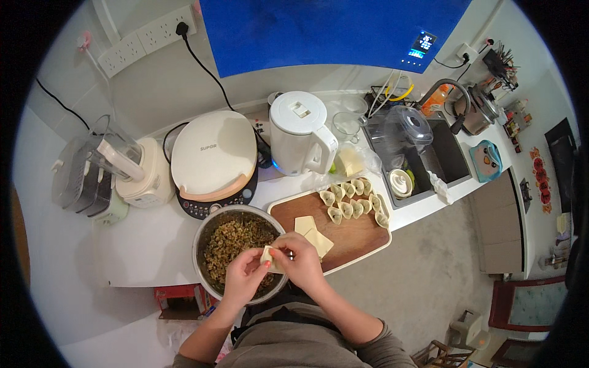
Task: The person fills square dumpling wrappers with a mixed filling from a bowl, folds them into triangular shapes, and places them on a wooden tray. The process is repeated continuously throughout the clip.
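Observation:
Both my left hand (245, 274) and my right hand (299, 263) pinch one folded dough wrapper (268, 256) over the edge of a steel bowl (199, 266). Minced filling (230, 239) lies in the bowl. Something metallic shows between the fingers of my right hand; I cannot tell what it is. Just beyond that hand, flat square wrappers (319, 242) overlap on a wooden tray with a pale rim (359, 239). Folded wontons (347, 210) stand in rows at the tray's far right part. Whether filling is inside the held wrapper is hidden.
A white electric kettle (294, 138) and a round electric griddle (214, 156) stand behind the tray and bowl. A blender (142, 179) is at the left. At the right, the sink (441, 156) holds a bowl and a clear lid. A blue panel (322, 37) overhangs the counter.

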The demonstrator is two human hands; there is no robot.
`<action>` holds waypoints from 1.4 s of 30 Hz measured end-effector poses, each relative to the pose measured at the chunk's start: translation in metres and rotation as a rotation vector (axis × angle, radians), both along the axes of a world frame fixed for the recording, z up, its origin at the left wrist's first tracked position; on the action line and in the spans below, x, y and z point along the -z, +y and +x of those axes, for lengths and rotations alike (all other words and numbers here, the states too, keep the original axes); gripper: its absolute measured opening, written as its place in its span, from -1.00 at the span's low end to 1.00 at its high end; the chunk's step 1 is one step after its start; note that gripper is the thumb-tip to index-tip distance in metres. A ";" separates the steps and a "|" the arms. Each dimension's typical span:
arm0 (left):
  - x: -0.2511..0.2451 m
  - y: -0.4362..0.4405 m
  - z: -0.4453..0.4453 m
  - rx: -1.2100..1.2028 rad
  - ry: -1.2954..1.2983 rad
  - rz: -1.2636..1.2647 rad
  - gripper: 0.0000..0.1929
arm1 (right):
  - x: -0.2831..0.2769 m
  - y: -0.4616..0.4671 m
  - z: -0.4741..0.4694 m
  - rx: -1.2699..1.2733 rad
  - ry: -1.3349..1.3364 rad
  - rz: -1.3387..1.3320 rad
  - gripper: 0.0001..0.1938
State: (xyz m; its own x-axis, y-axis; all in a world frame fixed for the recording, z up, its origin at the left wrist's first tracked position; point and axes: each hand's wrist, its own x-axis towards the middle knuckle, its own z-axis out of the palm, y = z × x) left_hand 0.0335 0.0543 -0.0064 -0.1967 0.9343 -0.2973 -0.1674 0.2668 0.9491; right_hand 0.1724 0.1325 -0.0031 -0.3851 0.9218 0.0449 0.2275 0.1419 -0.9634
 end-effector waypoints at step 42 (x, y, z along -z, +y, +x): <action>-0.037 0.040 0.051 0.059 0.693 0.389 -0.69 | -0.009 0.012 0.052 -0.056 0.256 -0.627 -0.84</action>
